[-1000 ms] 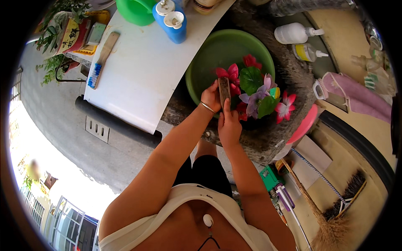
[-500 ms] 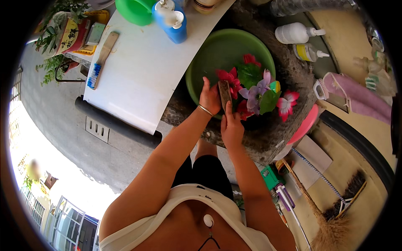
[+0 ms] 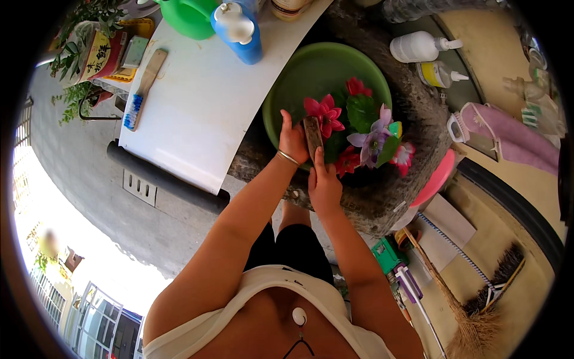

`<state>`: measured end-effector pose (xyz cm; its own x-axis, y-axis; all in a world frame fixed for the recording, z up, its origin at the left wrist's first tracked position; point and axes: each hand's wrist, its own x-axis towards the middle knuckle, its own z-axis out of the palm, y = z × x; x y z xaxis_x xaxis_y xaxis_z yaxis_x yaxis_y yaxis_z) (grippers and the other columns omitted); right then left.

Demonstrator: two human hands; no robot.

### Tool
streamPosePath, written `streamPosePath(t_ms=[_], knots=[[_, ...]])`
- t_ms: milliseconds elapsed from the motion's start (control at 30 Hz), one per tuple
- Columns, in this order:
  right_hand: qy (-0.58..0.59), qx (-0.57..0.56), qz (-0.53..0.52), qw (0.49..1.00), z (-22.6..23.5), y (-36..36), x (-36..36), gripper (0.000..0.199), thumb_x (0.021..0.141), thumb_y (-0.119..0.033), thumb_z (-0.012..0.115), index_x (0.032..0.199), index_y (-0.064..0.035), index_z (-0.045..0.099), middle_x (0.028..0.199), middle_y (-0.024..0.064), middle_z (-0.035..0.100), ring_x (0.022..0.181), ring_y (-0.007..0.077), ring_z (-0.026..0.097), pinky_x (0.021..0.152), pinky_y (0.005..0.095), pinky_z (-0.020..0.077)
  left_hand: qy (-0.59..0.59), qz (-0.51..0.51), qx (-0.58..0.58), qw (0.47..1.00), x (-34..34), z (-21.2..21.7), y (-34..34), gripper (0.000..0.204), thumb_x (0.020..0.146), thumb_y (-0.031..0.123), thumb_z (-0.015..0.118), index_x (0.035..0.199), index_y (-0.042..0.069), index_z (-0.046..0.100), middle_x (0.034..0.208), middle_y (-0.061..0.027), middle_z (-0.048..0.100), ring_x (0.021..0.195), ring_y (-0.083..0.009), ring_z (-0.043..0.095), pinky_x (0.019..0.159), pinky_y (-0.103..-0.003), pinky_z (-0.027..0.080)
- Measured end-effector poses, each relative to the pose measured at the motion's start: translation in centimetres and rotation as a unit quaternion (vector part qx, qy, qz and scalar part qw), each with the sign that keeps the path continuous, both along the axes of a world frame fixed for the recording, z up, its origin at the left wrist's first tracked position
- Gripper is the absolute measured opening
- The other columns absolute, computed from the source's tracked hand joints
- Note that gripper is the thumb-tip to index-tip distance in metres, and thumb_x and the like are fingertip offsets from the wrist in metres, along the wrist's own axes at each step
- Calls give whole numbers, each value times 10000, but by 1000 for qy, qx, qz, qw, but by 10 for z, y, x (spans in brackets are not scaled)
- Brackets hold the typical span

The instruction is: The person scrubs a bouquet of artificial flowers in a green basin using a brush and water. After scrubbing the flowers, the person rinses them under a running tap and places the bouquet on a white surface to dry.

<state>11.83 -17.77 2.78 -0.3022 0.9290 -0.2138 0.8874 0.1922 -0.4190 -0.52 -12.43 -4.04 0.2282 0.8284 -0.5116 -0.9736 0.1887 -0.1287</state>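
Note:
My right hand (image 3: 326,185) is closed on a narrow brown wooden piece (image 3: 312,137), shaped like a brush back, with a finger stretched along it. Any bristles are hidden. My left hand (image 3: 293,143), a bangle at its wrist, is open beside it with the thumb stretched up; its other fingers are partly hidden behind the wood. Both hands are at the near left rim of a round green basin (image 3: 278,78). Artificial flowers crowd its right side: a red flower (image 3: 324,115), a purple flower (image 3: 373,142) and a pink-white flower (image 3: 404,157), with green leaves (image 3: 362,113).
At left, a white table (image 3: 191,102) bears a blue-bristled brush (image 3: 144,90), a blue bottle (image 3: 239,36) and a green container (image 3: 185,18). White bottles (image 3: 418,46) and a pink-purple cloth (image 3: 514,134) lie right of the rough stone ledge (image 3: 371,206). Brooms (image 3: 472,329) stand lower right.
Both hands and the wooden piece have shifted slightly left. The purple flower has turned and tilted, and the pink-white flower sits partly behind a leaf.

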Motion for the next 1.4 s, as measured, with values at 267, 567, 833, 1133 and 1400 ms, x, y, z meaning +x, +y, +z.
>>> streamPosePath(t_ms=[267,567,833,1133,1400], knots=[[-37,-30,-16,999,11,12,-14,578,903,-174,564,1450,-150,381,867,147,551,654,330,613,537,405,507,56,-20,-32,998,16,-4,-3,948,822,815,313,1403,70,397,1331,-83,512,1204,-251,484,1056,-365,357],[-11,-74,-13,997,21,15,-14,592,915,-168,561,1468,-163,349,899,170,559,747,368,612,603,418,511,84,17,-104,991,13,-4,3,932,812,825,328,1364,84,454,1283,-67,550,1162,-235,518,972,-366,425],[192,-47,-67,978,24,-41,57,566,878,-78,608,1419,-101,442,903,132,591,680,252,572,622,326,488,44,37,31,998,-11,-14,18,971,838,797,297,1404,14,395,1420,-124,461,1292,-302,432,1127,-439,250],[184,-95,-110,972,31,-39,66,545,879,-69,621,1399,-63,462,958,136,613,772,220,589,695,320,485,155,-2,45,987,-12,-26,25,541,909,396,585,1293,20,515,1322,-127,554,1236,-293,502,1089,-429,347],[254,-103,-150,950,23,-40,62,534,881,-74,636,1390,-62,474,999,134,625,770,182,585,691,305,483,176,-22,-87,980,-8,-38,43,343,895,32,519,1234,-24,515,1257,-186,566,1140,-325,572,995,-460,465]])
